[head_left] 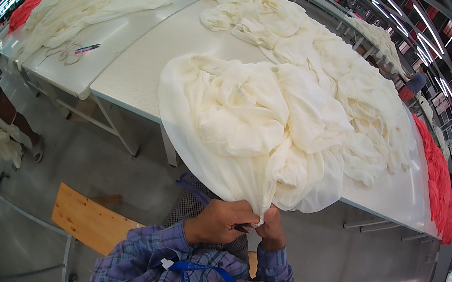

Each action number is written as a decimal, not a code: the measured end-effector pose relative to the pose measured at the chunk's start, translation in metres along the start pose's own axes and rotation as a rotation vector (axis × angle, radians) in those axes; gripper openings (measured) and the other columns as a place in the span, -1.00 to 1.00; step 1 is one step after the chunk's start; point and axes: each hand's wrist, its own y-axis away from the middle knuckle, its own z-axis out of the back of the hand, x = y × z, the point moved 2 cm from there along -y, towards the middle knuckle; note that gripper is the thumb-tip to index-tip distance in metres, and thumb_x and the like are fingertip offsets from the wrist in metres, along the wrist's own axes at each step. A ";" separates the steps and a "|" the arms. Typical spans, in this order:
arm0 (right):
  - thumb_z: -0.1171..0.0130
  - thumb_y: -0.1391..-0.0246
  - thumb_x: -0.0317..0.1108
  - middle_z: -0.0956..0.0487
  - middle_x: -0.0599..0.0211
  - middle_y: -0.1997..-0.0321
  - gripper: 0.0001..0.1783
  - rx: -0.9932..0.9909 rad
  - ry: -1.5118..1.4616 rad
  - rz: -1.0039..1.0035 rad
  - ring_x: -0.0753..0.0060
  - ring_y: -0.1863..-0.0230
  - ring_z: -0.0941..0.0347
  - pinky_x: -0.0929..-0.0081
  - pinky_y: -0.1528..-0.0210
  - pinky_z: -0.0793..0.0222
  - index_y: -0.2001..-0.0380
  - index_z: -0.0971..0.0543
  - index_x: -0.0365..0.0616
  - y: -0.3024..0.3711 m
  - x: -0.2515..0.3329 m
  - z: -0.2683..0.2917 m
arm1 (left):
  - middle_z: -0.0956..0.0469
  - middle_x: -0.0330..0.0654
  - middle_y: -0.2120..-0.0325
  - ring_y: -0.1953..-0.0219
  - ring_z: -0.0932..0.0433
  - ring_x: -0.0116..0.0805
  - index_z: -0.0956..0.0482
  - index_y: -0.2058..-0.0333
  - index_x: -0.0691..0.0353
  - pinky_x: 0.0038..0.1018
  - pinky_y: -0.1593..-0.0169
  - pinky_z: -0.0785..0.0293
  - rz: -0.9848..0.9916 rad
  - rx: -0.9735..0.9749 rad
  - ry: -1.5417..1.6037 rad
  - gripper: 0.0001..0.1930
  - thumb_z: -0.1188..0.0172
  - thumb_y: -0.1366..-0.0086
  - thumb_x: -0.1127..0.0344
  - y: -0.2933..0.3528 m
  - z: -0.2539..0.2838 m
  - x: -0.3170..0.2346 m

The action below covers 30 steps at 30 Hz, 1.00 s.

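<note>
A big heap of thin cream fabric lies bunched on the white table and hangs over its near edge towards me. My left hand is closed at the gathered lower end of this fabric, its fingertips pinching the edge. A small dark object shows under those fingers; its kind is too hidden to tell. Right beside it, my right hand is closed on the same fabric edge, thumb up against the cloth. The two hands nearly touch, and the cloth pulls into folds between them and the heap.
More cream fabric runs along the table's far right side, and red fabric hangs at its right end. Pens lie on the left table. A wooden bench stands at my left. Another person's leg shows at far left.
</note>
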 end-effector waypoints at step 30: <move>-0.29 0.03 -0.54 -0.53 0.08 -0.17 -0.29 -0.455 0.066 0.137 0.13 -0.14 -0.50 0.21 -0.20 -0.42 -0.25 -0.36 -0.33 0.057 0.063 0.026 | -0.61 -0.20 0.32 0.38 -0.60 -0.34 -0.62 0.27 0.25 -0.48 0.34 -0.52 -0.083 -0.433 -0.464 -0.83 -0.36 -0.14 0.50 -0.074 0.108 0.006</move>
